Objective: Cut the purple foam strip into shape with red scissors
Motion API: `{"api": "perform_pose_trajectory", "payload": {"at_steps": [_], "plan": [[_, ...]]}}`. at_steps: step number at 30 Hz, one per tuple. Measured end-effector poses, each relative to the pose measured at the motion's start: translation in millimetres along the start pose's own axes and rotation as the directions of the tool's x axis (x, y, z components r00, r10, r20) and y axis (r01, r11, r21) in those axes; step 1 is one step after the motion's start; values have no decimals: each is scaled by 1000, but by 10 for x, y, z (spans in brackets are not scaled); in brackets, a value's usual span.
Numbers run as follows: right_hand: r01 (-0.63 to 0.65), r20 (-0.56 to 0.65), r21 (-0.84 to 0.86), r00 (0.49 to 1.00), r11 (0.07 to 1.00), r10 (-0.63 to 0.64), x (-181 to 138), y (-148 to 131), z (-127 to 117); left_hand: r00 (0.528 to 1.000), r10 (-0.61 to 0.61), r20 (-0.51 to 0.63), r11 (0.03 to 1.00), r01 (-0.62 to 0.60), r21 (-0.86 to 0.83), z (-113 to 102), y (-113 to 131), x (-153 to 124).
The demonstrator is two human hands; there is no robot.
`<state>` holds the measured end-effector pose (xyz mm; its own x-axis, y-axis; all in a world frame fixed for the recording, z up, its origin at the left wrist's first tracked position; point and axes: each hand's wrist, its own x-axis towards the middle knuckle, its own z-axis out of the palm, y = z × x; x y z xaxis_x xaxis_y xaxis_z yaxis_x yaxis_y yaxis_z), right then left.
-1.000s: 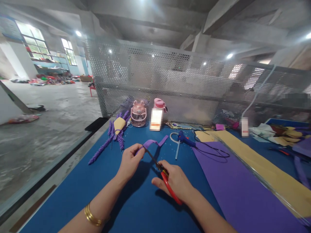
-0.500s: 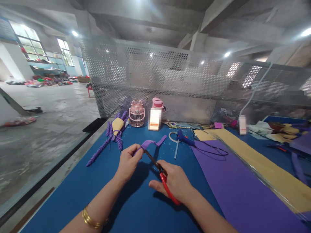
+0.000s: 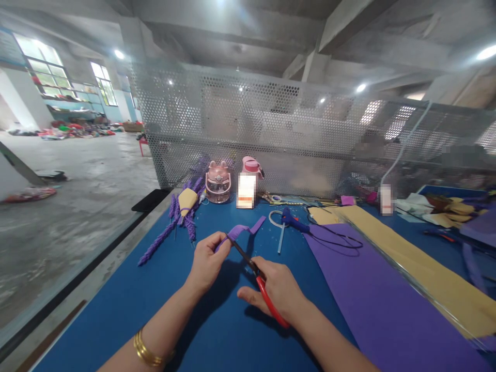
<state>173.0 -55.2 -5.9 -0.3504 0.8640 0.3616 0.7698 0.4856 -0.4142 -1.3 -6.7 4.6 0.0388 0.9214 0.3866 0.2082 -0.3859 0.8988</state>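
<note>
Centre of frame, a bit below the middle: left hand (image 3: 207, 261) pinches one end of a purple strip (image 3: 242, 230) btw thumb and fingers, which are closed on it. The rest of the strip curls up toward the upper right, free in the air above the blue table (image 3: 127, 310). Right hand (image 3: 281, 292), lower centre, is closed around the red handles of the scissors (image 3: 258, 278). The blades look nearly shut, and the tips meet the strip just beside the left fingertips.

I judge the step as a cut in the strip close to the pinch. To do it well:
- Hold the strip taut and flat w/ the left hand, so it does not fold btw the blades.
- Put the thumb behind the cut line, because the tips are very near to it.
- Set the blades square to the strip edge, else the cut goes slanted.
- Cut w/ the inner part of the blades, not only the tips, for a clean edge.
- The free end has no support and may twist; a light pull is enough.

Around: purple sheet (image 3: 372, 299) at right, glue gun (image 3: 294, 222) at upper centre, purple stems (image 3: 170, 230) at upper left.
</note>
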Motion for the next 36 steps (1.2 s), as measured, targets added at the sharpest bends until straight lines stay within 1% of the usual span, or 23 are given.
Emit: {"api": "perform_pose_trajectory", "payload": {"at_steps": [5, 13, 19, 25, 30, 36], "plan": [[21, 0, -28, 1000, 999, -21, -16, -11, -1, 999, -29, 26, 998, 31, -57, 0, 8, 7], [-5, 25, -89, 1000, 996, 7, -16, -42, -32, 992, -103, 68, 982, 112, -150, -1, 11, 5], [-20, 49, -123, 998, 992, 26, -10, -54, -35, 993, -88, 74, 976, 101, -191, 1, -6, 11], [-19, 76, -127, 997, 992, 29, -14, -66, -60, 997, -55, 59, 989, 62, -133, -6, -37, 14], [-14, 72, -133, 997, 991, 24, -21, -64, -58, 999, 33, 1, 999, -33, -34, -11, -39, 14], [-4, 54, -111, 998, 994, 10, -15, -74, -64, 999, 35, 20, 999, -35, 10, -37, -18, 17]]}}
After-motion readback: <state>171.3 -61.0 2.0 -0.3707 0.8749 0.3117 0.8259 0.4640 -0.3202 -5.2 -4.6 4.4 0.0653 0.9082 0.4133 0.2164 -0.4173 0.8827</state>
